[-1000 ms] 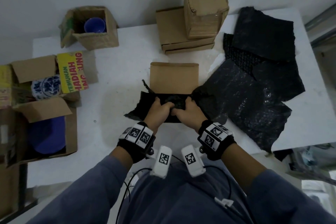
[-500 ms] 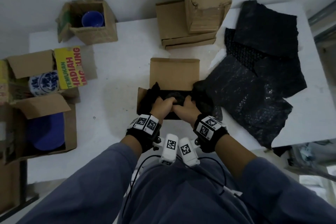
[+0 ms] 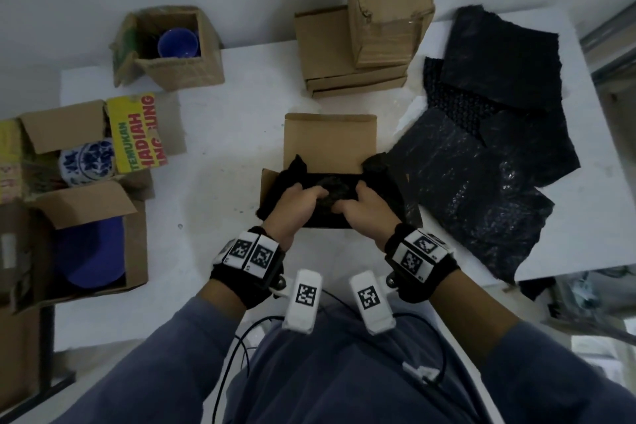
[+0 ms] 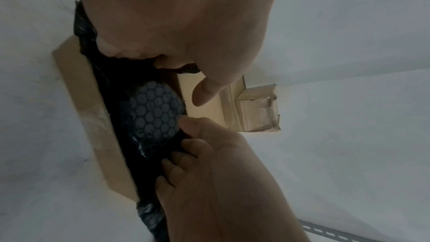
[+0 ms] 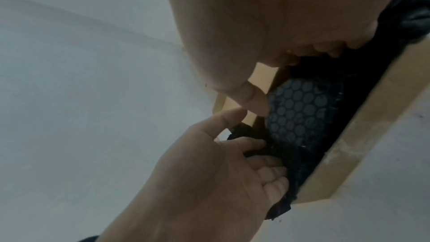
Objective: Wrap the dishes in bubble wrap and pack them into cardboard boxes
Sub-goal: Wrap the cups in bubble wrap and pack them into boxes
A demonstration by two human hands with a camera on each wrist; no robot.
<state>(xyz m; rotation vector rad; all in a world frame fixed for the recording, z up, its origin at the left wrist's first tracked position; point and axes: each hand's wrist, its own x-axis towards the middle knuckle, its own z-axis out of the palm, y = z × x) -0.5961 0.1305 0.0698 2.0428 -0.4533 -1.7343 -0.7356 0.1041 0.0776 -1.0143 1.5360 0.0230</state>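
A dish wrapped in black bubble wrap [image 3: 332, 186] sits low inside a small open cardboard box [image 3: 329, 144] at the middle of the white table. Corners of the wrap stick up at the box's two sides. My left hand [image 3: 304, 198] and right hand [image 3: 349, 207] are side by side in the box, fingers curled into the wrap. In the left wrist view the wrapped dish [image 4: 153, 113] lies against the box wall [image 4: 88, 108], between my left hand [image 4: 177, 58] and my right hand [image 4: 186, 144]. The right wrist view shows the wrapped dish [image 5: 300, 113] the same way, my right hand's thumb [image 5: 251, 98] at its edge.
Sheets of black bubble wrap [image 3: 481, 165] cover the table's right side. Closed cartons [image 3: 354, 45] are stacked at the back. On the left stand open boxes: one with a blue cup [image 3: 179, 43], one with a blue-and-white patterned dish [image 3: 87, 162], one with a blue plate [image 3: 89, 251].
The wrapped dish has gone down into the box. The wrap that lay spread on the table to the box's left is now tucked inside it. Both hands stayed on the bundle.
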